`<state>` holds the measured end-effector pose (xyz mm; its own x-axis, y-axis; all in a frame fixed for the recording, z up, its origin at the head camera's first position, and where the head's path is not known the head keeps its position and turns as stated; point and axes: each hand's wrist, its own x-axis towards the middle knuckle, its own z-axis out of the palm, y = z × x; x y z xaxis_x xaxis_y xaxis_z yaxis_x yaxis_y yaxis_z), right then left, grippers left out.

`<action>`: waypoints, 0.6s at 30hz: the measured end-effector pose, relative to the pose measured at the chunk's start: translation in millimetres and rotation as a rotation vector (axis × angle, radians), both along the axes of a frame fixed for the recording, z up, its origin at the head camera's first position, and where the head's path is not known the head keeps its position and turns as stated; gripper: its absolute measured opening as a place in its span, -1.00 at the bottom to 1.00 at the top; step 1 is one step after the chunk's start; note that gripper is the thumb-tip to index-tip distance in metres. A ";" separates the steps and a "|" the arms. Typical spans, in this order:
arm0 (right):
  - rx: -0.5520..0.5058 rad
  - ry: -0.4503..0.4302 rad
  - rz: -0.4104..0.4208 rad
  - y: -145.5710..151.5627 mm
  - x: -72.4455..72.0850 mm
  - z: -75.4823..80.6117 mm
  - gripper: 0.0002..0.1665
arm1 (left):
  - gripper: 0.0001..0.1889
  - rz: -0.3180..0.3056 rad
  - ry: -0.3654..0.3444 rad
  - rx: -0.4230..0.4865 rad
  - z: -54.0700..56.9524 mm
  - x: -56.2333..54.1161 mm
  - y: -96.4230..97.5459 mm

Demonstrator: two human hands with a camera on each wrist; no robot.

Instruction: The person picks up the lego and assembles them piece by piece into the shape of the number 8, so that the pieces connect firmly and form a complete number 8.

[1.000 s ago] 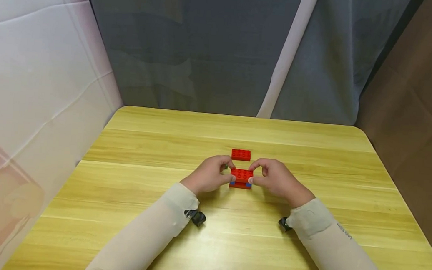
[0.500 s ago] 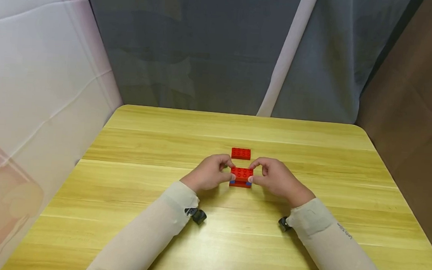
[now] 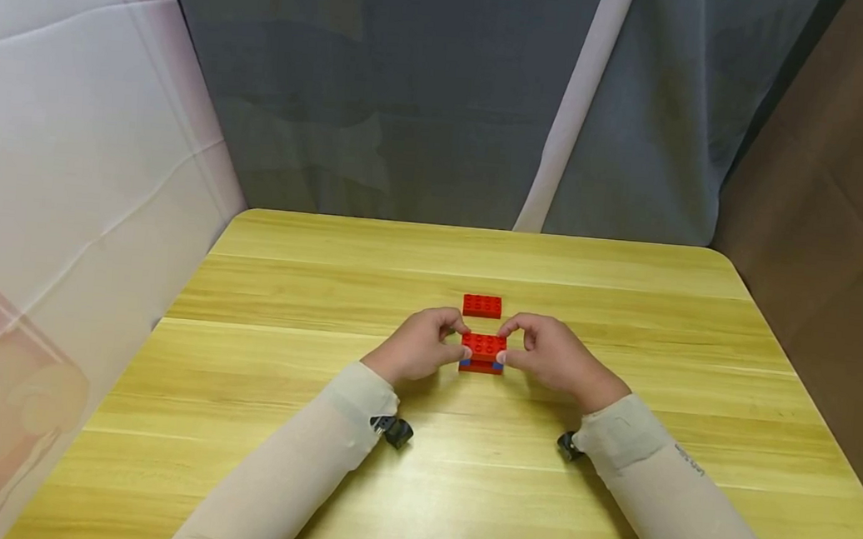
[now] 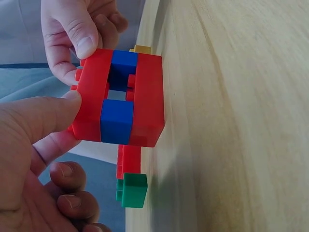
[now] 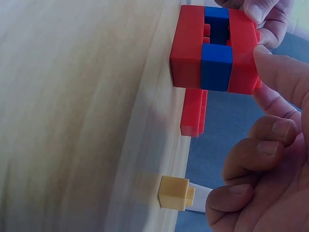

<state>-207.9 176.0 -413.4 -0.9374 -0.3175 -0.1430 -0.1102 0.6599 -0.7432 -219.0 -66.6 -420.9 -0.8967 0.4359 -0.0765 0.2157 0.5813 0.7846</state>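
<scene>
A small stack of toy building bricks stands on the table before me. Its top is a red brick (image 3: 483, 345), pinched at the left end by thumb and index finger of my left hand (image 3: 420, 349). My right hand (image 3: 551, 360) grips the opposite end of that same brick in the same way. Under it, in the left wrist view, sit two blue bricks (image 4: 117, 121) with a gap between them. A second red brick (image 4: 148, 99) forms the base, on the wood. The other fingers of both hands are curled loosely beside the stack.
Beyond the stack lies a separate red brick (image 3: 482, 306). A green brick (image 4: 134, 190) sits past my left hand, and a yellow brick (image 5: 173, 192) past my right. The wooden table (image 3: 328, 246) ends at a grey curtain (image 3: 414, 93).
</scene>
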 end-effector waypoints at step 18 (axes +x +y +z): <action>0.009 0.008 0.000 0.3 -0.7 0.7 -0.68 | -0.83 0.000 0.001 -0.016 1.3 0.4 -0.8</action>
